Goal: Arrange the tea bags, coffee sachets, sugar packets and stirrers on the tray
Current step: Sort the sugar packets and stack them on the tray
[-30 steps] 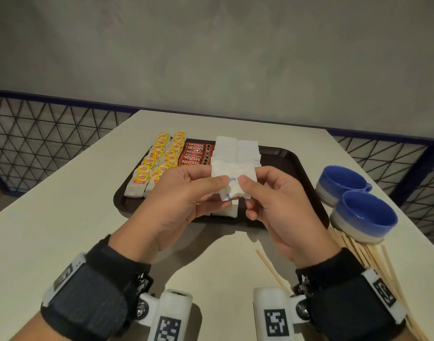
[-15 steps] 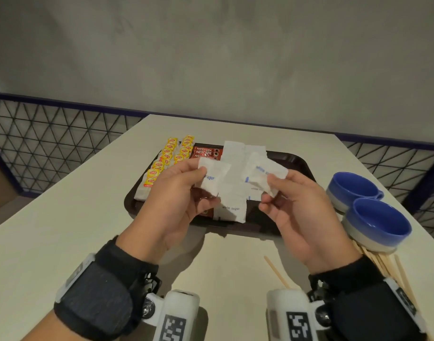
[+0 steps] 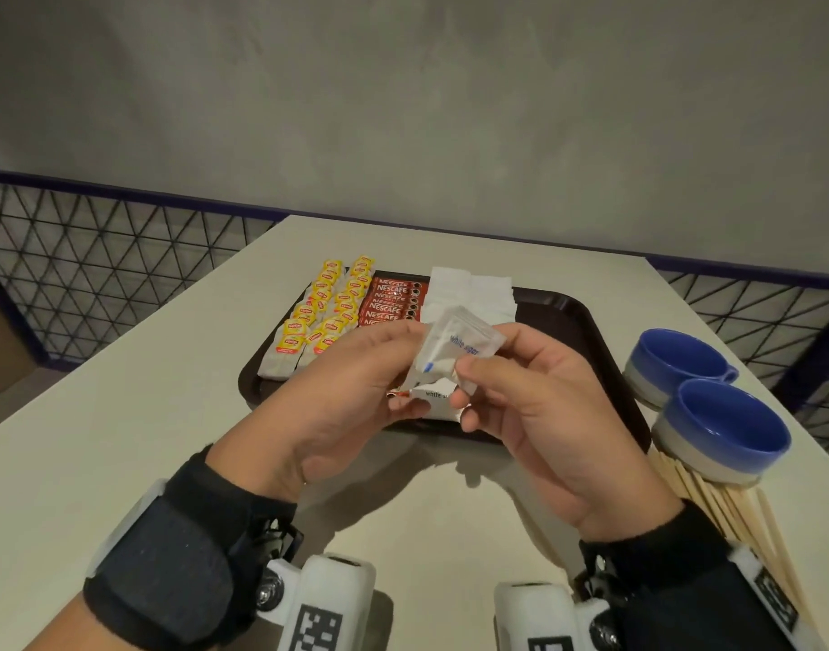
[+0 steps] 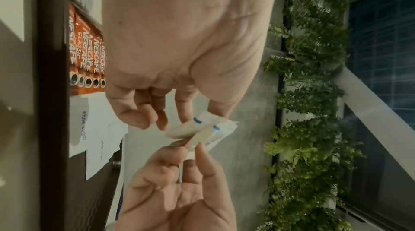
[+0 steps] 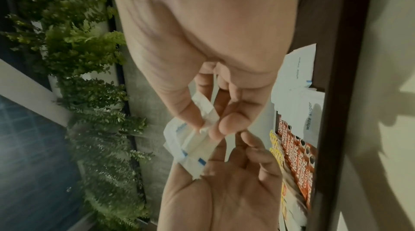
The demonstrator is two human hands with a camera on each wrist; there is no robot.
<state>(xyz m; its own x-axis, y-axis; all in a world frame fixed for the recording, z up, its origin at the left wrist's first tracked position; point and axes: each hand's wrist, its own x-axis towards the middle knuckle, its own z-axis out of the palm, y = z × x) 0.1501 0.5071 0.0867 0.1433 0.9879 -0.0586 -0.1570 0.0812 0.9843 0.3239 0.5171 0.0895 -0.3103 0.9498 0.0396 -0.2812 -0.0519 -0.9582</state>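
Both hands hold a small bunch of white sugar packets (image 3: 459, 345) in the air above the near edge of the dark brown tray (image 3: 605, 350). My left hand (image 3: 356, 368) pinches the packets (image 4: 202, 128) from the left, and my right hand (image 3: 506, 373) pinches the same packets (image 5: 193, 139) from the right. On the tray lie two rows of yellow-tagged tea bags (image 3: 323, 317), red coffee sachets (image 3: 394, 300) and more white sugar packets (image 3: 478, 293). Wooden stirrers (image 3: 732, 505) lie on the table at the right.
Two blue cups (image 3: 718, 425) stand on the table right of the tray, over the stirrers' far ends. The tray's right part is bare. A mesh railing (image 3: 98, 265) runs behind the cream table (image 3: 121, 415). Foliage shows in the wrist views.
The hands pulled the packets apart half a second ago and have now brought them back together into one bunch. The head camera has tilted up and moved closer.
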